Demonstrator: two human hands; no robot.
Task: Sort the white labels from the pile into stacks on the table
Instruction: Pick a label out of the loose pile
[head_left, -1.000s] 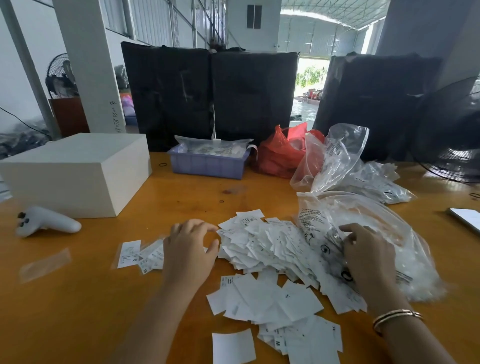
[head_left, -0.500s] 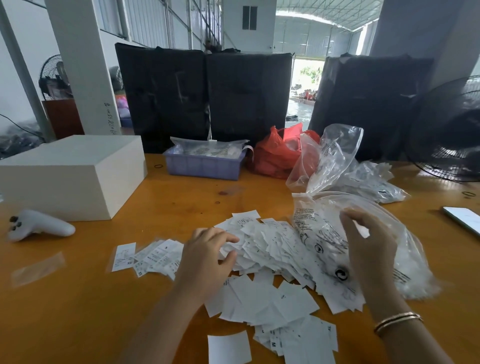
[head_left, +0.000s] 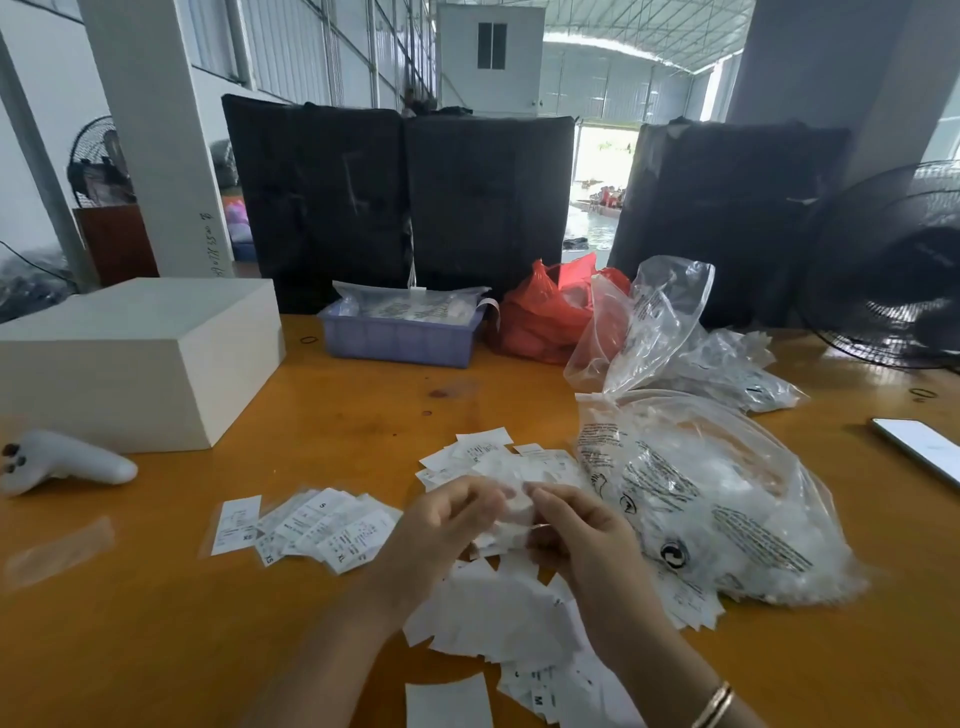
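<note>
Both hands are now meeting above the pile (head_left: 498, 613) of labels: the left hand (head_left: 441, 540) and right hand (head_left: 582, 545) are pinching a label (head_left: 517, 506) between them, having left the table and bag (head_left: 717, 499). Likely reading it before adding it to the stack (head_left: 311, 527) left of the left hand.

Two bare forearms reach forward from the bottom edge and meet at centre. The left hand (head_left: 441, 525) and right hand (head_left: 582, 540) are raised close together, fingers curled inward, tips nearly touching, pinching a blurred white label (head_left: 517, 506) between them. A thin bangle circles the right wrist.
</note>
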